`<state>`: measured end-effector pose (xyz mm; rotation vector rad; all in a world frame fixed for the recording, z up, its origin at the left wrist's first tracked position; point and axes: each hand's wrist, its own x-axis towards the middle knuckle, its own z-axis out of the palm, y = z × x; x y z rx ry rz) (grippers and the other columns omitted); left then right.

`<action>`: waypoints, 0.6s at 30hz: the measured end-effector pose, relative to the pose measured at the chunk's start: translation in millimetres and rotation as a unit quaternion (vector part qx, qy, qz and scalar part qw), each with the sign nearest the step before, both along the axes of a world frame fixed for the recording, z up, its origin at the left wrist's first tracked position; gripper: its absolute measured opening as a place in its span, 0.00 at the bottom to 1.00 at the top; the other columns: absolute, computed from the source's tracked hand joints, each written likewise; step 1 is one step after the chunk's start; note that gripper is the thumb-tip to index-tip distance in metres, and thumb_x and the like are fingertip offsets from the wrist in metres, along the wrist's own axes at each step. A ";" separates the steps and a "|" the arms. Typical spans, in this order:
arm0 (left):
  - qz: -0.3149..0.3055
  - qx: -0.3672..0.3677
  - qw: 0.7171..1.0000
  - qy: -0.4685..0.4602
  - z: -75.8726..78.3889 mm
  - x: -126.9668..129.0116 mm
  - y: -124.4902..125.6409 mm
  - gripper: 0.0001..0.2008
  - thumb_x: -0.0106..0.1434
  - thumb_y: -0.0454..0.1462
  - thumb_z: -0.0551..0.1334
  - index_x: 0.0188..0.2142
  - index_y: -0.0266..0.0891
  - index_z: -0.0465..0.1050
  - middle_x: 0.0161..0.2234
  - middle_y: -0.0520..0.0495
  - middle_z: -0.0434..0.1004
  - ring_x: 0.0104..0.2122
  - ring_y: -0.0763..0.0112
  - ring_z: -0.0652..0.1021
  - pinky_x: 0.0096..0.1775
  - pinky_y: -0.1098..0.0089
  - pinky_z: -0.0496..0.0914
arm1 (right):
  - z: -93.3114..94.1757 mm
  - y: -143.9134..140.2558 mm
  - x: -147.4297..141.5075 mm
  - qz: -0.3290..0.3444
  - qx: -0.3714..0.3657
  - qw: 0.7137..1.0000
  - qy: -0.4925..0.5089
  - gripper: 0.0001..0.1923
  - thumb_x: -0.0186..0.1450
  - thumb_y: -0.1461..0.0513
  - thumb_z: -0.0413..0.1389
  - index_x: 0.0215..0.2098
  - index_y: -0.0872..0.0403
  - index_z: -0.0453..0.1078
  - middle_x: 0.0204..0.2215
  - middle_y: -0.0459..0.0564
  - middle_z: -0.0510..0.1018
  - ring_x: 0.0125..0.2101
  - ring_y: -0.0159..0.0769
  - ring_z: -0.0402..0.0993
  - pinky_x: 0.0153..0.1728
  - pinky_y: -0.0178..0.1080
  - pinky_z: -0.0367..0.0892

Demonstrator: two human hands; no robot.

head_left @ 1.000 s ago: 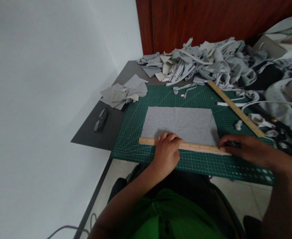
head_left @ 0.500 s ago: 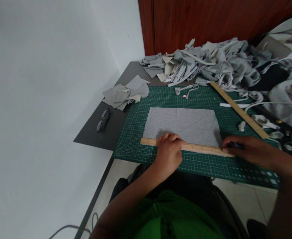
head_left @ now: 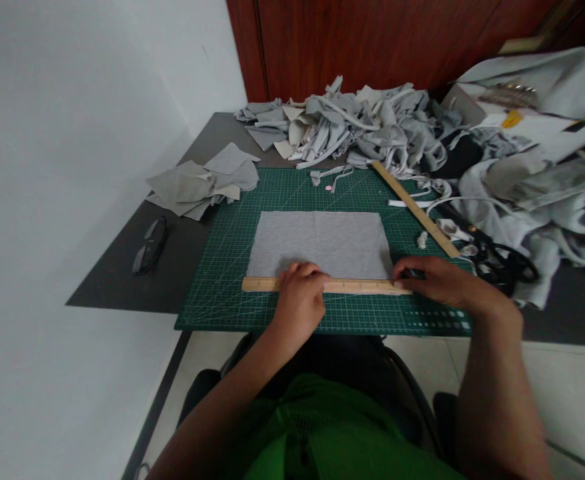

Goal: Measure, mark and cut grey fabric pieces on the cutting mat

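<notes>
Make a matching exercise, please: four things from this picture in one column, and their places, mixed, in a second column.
1. left hand
2. right hand
3. glasses
4. scissors

a. on the bare table, left of the mat
b. at the ruler's right end
c. right of the mat
d. on the ruler's middle

Pairs: 1-d, 2-b, 3-a, 4-c

Dark grey table [head_left: 122,283], green cutting mat [head_left: 222,307], glasses [head_left: 148,245], fabric scraps [head_left: 352,127], black scissors [head_left: 505,263]

Wooden ruler [head_left: 352,287] lies flat under my fingers, along the near edge of the grey fabric rectangle [head_left: 320,243]. Fabric lies spread smooth on the green cutting mat [head_left: 222,293].
</notes>
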<state>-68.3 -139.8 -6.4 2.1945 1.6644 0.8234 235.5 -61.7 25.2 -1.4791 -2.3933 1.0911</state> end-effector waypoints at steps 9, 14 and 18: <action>-0.002 0.011 1.000 -0.006 -1.4 -1.1 4.0 0.16 0.64 0.23 0.62 0.38 0.45 0.83 0.39 0.49 0.81 0.44 0.57 0.74 0.45 0.57 0.68 | 2.6 -0.9 -2.1 -0.004 0.008 1.000 -0.006 0.07 0.65 0.55 0.59 0.35 0.46 0.79 0.33 0.46 0.82 0.36 0.43 0.78 0.40 0.42 0.70; -0.007 0.005 1.000 0.008 2.6 -0.8 3.0 0.16 0.65 0.23 0.62 0.38 0.45 0.83 0.39 0.49 0.81 0.44 0.57 0.74 0.46 0.56 0.68 | 3.5 -1.0 -1.4 -0.001 -0.001 1.000 -0.008 0.07 0.65 0.56 0.58 0.36 0.47 0.78 0.32 0.46 0.81 0.36 0.42 0.77 0.39 0.42 0.69; -0.001 0.014 1.000 0.027 3.2 -0.6 0.8 0.15 0.65 0.23 0.62 0.39 0.44 0.82 0.41 0.48 0.78 0.45 0.56 0.73 0.47 0.55 0.69 | 0.1 0.9 0.9 0.004 -0.003 1.000 -0.004 0.07 0.65 0.56 0.59 0.36 0.47 0.78 0.33 0.46 0.82 0.36 0.42 0.77 0.39 0.42 0.70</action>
